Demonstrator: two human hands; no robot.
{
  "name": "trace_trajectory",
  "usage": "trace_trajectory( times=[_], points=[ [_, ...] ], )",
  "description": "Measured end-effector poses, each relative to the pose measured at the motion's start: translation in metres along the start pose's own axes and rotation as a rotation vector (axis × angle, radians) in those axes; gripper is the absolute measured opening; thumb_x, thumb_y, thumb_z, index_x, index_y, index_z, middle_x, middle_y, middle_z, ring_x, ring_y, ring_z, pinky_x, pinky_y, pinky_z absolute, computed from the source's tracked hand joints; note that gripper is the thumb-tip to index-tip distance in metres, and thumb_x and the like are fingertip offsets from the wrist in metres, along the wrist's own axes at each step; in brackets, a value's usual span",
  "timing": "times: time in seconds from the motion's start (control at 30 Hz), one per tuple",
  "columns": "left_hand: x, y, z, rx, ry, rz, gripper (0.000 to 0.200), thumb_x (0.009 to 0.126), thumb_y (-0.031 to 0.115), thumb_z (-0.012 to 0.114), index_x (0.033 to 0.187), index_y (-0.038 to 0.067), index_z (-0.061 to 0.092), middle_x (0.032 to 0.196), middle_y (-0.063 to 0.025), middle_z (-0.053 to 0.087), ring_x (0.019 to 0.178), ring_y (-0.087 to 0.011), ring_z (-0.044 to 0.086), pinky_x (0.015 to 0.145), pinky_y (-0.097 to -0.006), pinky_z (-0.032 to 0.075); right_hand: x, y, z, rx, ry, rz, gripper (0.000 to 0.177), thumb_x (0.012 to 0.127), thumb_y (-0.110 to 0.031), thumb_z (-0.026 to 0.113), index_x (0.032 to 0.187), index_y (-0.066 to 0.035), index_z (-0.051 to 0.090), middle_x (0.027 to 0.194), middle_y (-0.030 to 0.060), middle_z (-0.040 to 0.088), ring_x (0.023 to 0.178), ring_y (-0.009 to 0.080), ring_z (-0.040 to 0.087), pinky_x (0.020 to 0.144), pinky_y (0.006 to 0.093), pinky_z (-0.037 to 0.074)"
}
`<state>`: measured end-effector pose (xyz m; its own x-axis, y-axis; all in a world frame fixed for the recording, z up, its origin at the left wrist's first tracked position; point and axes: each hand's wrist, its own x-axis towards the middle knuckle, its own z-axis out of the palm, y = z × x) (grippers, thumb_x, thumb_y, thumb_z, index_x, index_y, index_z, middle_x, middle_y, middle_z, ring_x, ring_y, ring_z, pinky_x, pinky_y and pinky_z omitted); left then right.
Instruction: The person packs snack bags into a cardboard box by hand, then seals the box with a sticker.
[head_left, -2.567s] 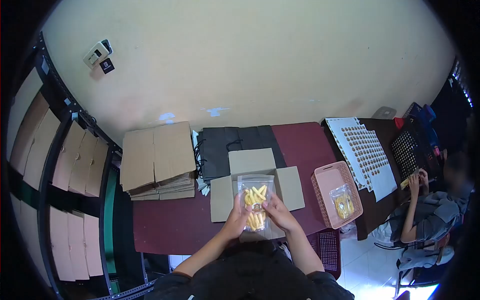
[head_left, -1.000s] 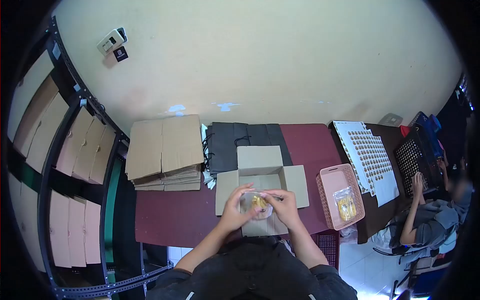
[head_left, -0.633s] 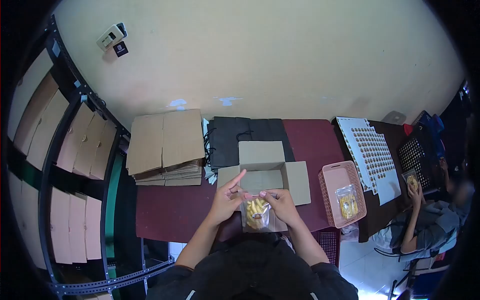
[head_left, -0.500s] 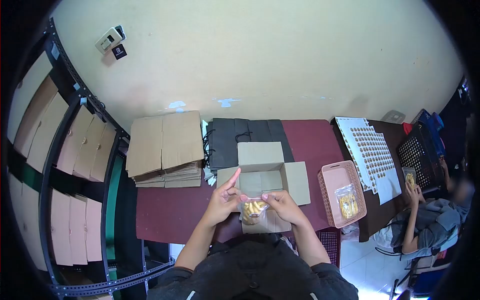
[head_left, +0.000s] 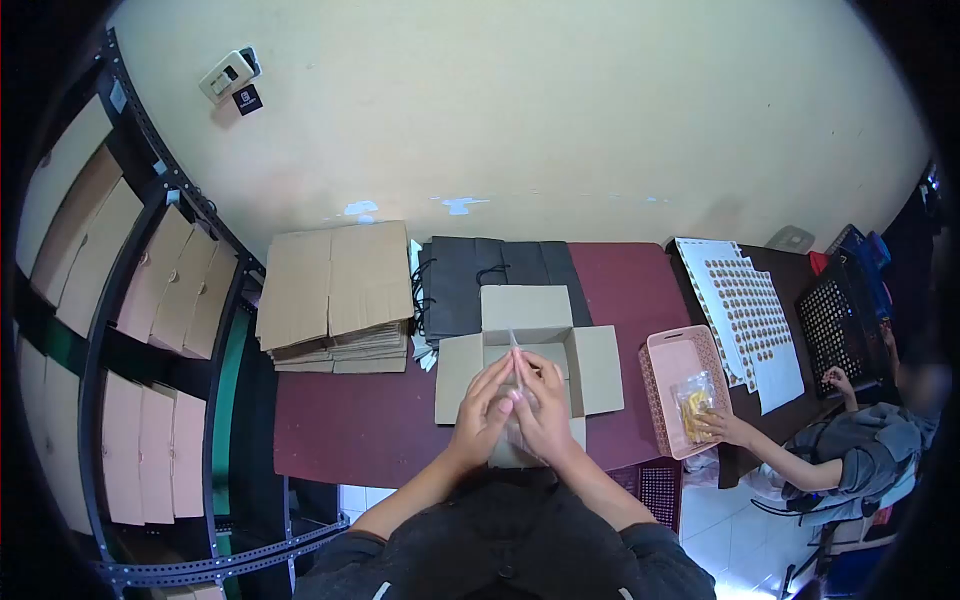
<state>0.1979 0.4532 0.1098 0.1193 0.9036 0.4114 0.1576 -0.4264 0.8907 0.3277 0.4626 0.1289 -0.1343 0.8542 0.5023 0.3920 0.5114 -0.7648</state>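
the clear pouch [head_left: 513,345] stands edge-on, pressed between the left hand [head_left: 483,402] and right hand [head_left: 547,402], both flat against its faces and equally near. its long axis points away from the person, over the open cardboard box [head_left: 527,305] on the table [head_left: 350,425]. half a second ago it hung from the fingertips with its yellow snacks showing; now the palms hide them, and a co-worker's hand [head_left: 712,425] reaches into the pink basket [head_left: 668,358].

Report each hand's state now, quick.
Left hand: fingers extended, pressing the clear pouch against the right hand.
Right hand: fingers extended, holding the clear pouch from the other side, above the cardboard box.
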Motion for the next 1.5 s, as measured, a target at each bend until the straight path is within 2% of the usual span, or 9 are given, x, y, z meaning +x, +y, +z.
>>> trace_trajectory(
  times=[0.17,0.43,0.5,0.57,0.77,0.87,1.03,1.3,1.5],
  points=[
    [-0.003,-0.003,0.002,-0.001,0.016,0.011,0.063,0.083,0.034,0.062,0.129,-0.003,0.042,0.131,-0.0191,0.045,0.123,-0.0316,0.042,0.105,-0.0402,0.027,-0.006,0.000,0.012,0.267,0.053,0.203,0.034,0.096,-0.019,0.042,0.122,-0.002,0.055,0.115,0.0136,0.049,0.102,0.0218,0.050,0.089,0.0317,0.040],
    [-0.001,-0.012,-0.010,0.117,0.072,-0.147,0.027,0.075,0.021,0.071,0.092,0.002,0.060,0.093,-0.0126,0.063,0.094,-0.0308,0.059,0.104,-0.0500,0.026,0.009,0.007,0.006,0.287,0.182,0.485,0.040,0.072,-0.012,0.072,0.110,-0.008,0.060,0.126,0.0137,0.043,0.110,0.0205,0.047,0.088,0.0307,0.039],
    [0.000,-0.010,-0.012,0.137,0.073,-0.082,0.018,0.076,0.018,0.068,0.085,0.003,0.062,0.087,-0.0105,0.064,0.089,-0.0288,0.060,0.105,-0.0508,0.024,0.005,0.027,-0.004,0.524,0.156,0.538,0.038,0.072,-0.009,0.073,0.108,-0.006,0.062,0.120,0.0125,0.051,0.108,0.0197,0.048,0.090,0.0330,0.039],
    [-0.002,-0.014,-0.013,0.146,-0.028,-0.045,0.013,0.079,0.014,0.064,0.087,0.004,0.063,0.087,-0.0092,0.064,0.088,-0.0270,0.061,0.105,-0.0516,0.022,0.002,0.035,-0.016,0.824,-0.205,0.852,0.034,0.073,-0.008,0.073,0.106,-0.003,0.063,0.104,0.0095,0.061,0.102,0.0180,0.053,0.091,0.0330,0.039],
    [0.005,-0.010,-0.028,0.025,-0.143,-0.101,0.015,0.088,0.013,0.053,0.092,0.003,0.064,0.091,-0.0086,0.066,0.089,-0.0237,0.063,0.110,-0.0526,0.005,-0.002,0.032,-0.025,0.680,-0.157,0.704,0.020,0.080,-0.013,0.068,0.093,0.001,0.069,0.101,0.0135,0.064,0.104,0.0194,0.054,0.089,0.0330,0.042],
    [0.009,-0.002,-0.041,-0.078,-0.297,-0.089,0.024,0.093,0.018,0.046,0.097,0.004,0.064,0.097,-0.0074,0.066,0.092,-0.0220,0.063,0.111,-0.0504,0.001,0.002,0.031,-0.040,0.570,-0.408,0.525,0.025,0.086,-0.019,0.061,0.101,0.000,0.067,0.109,0.0179,0.061,0.110,0.0223,0.052,0.091,0.0325,0.041],
    [0.011,0.005,-0.048,-0.194,-0.410,-0.166,0.030,0.096,0.023,0.041,0.103,0.003,0.063,0.094,-0.0085,0.067,0.089,-0.0203,0.063,0.113,-0.0464,0.006,0.010,0.019,-0.052,0.539,-0.503,0.438,0.025,0.088,-0.017,0.058,0.103,0.000,0.067,0.105,0.0154,0.064,0.106,0.0204,0.055,0.091,0.0320,0.041],
    [0.008,-0.013,-0.028,-0.009,-0.083,-0.142,0.021,0.087,0.020,0.058,0.097,0.003,0.064,0.087,-0.0086,0.068,0.086,-0.0212,0.064,0.108,-0.0485,0.024,-0.001,0.014,-0.018,0.400,-0.027,0.413,0.015,0.080,-0.007,0.067,0.092,0.002,0.068,0.089,0.0109,0.068,0.084,0.0133,0.061,0.078,0.0250,0.046],
    [0.014,-0.010,-0.048,0.017,-0.350,-0.155,0.022,0.091,0.016,0.050,0.103,0.005,0.064,0.083,-0.0098,0.068,0.081,-0.0241,0.065,0.109,-0.0483,0.020,-0.005,0.019,-0.040,0.298,-0.172,0.456,0.014,0.084,-0.009,0.063,0.088,0.003,0.069,0.079,0.0073,0.065,0.075,0.0100,0.057,0.070,0.0238,0.044]
  ],
)
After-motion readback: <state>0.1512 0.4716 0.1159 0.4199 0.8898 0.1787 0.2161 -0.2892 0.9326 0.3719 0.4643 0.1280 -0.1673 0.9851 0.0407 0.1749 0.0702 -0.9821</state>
